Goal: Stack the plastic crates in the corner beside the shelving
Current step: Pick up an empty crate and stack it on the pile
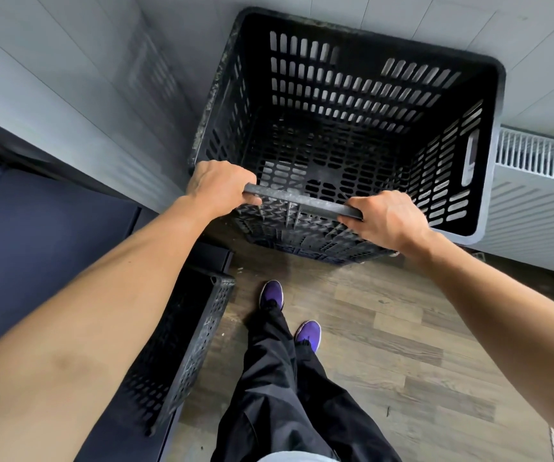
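Observation:
A large black slotted plastic crate [352,91] stands in the corner, its open top facing me. It seems to rest on another crate, of which only a dark edge [309,251] shows below. My left hand [219,185] grips the left end of the crate's near rim. On the right end of that rim my right hand [389,218] is closed. A second black crate [182,348] lies tilted at the lower left, partly hidden by my left forearm.
Grey walls meet behind the crate. Dark blue shelving [35,228] runs along the left. A white radiator [535,181] sits against the right wall, close to the crate's right side. My feet in purple shoes [289,315] stand on wood-look floor [402,345].

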Motion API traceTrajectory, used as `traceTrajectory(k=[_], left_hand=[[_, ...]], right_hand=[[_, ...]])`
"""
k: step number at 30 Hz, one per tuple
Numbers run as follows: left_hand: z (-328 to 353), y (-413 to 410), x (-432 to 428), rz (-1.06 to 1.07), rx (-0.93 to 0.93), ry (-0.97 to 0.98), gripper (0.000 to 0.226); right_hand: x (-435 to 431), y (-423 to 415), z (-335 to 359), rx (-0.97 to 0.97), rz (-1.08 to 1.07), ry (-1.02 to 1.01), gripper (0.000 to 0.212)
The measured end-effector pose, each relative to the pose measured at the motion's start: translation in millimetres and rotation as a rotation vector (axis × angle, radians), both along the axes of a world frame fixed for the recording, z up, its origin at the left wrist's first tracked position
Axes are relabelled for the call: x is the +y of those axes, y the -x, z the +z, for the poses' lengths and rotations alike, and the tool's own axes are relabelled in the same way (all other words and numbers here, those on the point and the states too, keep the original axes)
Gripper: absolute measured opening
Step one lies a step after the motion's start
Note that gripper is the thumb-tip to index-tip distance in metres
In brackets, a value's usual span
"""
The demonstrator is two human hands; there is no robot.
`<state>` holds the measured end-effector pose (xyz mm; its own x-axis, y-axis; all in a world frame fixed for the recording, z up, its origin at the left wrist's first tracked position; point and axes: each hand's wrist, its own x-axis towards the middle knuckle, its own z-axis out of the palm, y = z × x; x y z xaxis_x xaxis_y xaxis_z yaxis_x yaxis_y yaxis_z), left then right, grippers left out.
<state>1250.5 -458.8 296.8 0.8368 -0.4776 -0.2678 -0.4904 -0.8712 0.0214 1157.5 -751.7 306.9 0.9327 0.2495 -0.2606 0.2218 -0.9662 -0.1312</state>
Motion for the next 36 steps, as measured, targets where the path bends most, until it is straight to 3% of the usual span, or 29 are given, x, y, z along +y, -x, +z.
traceTrajectory(k=[13,20,24,31,36], left_hand=[[-0.8,-3.8,-5.0,0.069,0.047,-0.05,0.039],[-4.7,7.6,-10.7,0.186,-0.033,-0.055,0.028],[-9.6,27.9,-18.7,0.302,-0.045,0.064,0.05],[-3.2,84.5,-14.8,0.237,-0.041,0.205,0.081],[-1.0,125.8,-5.3,0.287,-0.01,0.354,0.086]], right_hand=[[2.3,-5.6,-3.9,0.009,-0.021,0.006,0.031],[4.8,-3.6,-6.3,-0.026,-0.023,0.03,0.038],[13.5,4.6,-8.5,-0.021,-0.077,0.083,0.041],[29.3,10.1,-2.8,0.037,-0.2,0.133,0.041],[57.0,28.4,5.3,-0.103,-0.107,0.204,0.053]])
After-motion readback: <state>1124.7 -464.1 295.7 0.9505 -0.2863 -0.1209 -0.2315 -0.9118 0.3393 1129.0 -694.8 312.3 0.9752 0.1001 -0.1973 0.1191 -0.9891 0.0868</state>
